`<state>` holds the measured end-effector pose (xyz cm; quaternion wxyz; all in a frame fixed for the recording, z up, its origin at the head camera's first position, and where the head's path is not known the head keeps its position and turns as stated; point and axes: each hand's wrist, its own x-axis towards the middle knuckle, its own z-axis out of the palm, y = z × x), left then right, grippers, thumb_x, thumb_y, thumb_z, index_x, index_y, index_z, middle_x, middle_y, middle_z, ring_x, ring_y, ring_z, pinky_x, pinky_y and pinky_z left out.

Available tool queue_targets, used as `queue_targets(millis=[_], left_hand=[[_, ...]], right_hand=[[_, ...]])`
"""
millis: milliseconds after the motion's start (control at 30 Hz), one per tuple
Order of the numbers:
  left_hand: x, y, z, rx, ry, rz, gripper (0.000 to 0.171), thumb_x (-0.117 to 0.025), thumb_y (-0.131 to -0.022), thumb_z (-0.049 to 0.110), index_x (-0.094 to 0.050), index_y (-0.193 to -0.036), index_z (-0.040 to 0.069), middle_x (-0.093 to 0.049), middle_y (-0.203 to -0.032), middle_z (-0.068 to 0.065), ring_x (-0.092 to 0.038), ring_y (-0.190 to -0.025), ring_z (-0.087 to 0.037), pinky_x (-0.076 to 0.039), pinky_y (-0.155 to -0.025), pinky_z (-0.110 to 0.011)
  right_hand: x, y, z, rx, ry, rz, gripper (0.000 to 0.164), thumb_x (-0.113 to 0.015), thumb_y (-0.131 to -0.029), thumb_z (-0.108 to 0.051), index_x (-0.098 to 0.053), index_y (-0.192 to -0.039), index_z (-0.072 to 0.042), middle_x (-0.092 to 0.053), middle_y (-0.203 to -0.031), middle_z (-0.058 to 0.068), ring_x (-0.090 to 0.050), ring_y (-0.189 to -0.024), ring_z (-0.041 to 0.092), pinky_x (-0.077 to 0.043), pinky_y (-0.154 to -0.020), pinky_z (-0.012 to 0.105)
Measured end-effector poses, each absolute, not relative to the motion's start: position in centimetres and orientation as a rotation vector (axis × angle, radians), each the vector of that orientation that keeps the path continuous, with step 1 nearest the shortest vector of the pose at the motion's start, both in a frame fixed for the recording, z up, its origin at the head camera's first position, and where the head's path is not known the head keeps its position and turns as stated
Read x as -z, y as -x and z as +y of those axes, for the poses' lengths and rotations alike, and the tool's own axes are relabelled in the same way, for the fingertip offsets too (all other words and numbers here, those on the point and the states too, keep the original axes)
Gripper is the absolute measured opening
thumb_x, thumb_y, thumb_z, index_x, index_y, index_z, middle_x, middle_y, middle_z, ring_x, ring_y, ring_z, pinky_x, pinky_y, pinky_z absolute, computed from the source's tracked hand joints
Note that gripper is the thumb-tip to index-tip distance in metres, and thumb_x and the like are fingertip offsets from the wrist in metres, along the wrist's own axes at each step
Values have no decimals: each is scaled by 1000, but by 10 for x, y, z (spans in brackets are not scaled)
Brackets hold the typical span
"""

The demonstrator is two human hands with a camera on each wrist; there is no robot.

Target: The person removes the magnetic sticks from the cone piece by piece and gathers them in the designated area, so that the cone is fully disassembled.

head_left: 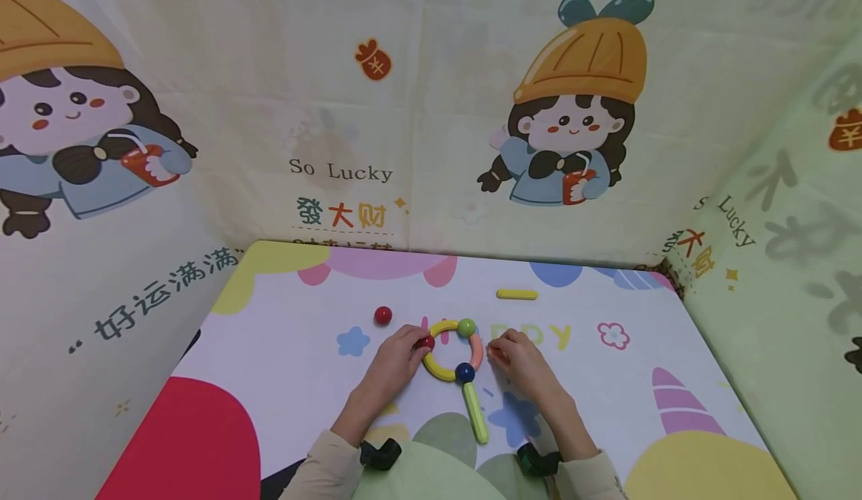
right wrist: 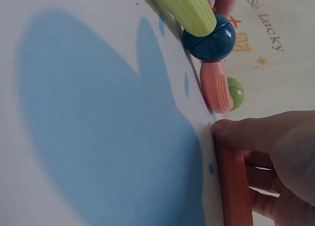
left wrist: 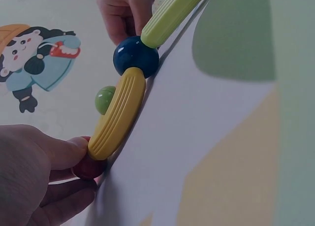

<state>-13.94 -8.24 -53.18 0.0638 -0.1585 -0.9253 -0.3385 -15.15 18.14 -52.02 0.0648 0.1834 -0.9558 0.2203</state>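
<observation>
A ring of magnetic rods and balls lies on the table, made of two yellow curved rods (head_left: pixel 439 371), a pink curved rod (head_left: pixel 477 352), a green ball (head_left: pixel 466 327), a dark blue ball (head_left: pixel 465 372) and a red ball (left wrist: pixel 89 168). From the blue ball a light green straight rod (head_left: pixel 475 413) extends toward the person. My left hand (head_left: pixel 396 361) pinches the red ball at the ring's left side. To the right of the ring, my right hand (head_left: pixel 528 369) holds a red straight rod (right wrist: pixel 234 186) between thumb and fingers, low over the tabletop; the hand hides this rod in the head view.
A loose red ball (head_left: pixel 383 315) lies beyond the left hand, and a yellow straight rod (head_left: pixel 517 294) lies farther back on the right. Patterned cloth walls (head_left: pixel 444 133) stand behind and beside the printed table (head_left: pixel 572 410).
</observation>
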Motion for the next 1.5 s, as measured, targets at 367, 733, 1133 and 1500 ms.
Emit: queue_targets(millis=[367, 733, 1133, 1500], left_hand=[[533, 140, -84, 1060, 476, -2788, 36, -68, -96, 21, -64, -130, 10, -65, -125, -3, -64, -112, -19, -56, -97, -34], [532, 140, -85, 1030, 482, -2786, 36, -69, -95, 20, -65, -130, 11, -65, -125, -3, -64, -113, -18, -57, -97, -34], [533, 141, -84, 1038, 479, -2800, 37, -68, -96, 20, -64, -131, 10, -65, -125, -3, -64, -114, -19, -56, -97, -34], [531, 140, -84, 1034, 480, -2794, 35, -68, -96, 19, -65, -130, 9, -66, -124, -4, -65, -113, -20, -56, -98, -35]], right_hand=[[518, 147, 185, -655, -507, -2917, 20, -79, -86, -14, -75, -105, -8, -62, -94, 2, -55, -89, 16, -55, -84, 38], [519, 140, 196, -588, -517, -2832, 21, -84, -79, -8, -76, -99, -7, -61, -88, 1, -54, -81, 13, -56, -76, 33], [516, 167, 212, -466, -657, -2709, 19, -82, -81, -7, -77, -99, -6, -66, -89, 5, -60, -80, 19, -58, -74, 35], [518, 203, 223, -402, -690, -2636, 20, -83, -79, -3, -77, -98, -1, -66, -88, 10, -62, -80, 25, -58, -76, 39]])
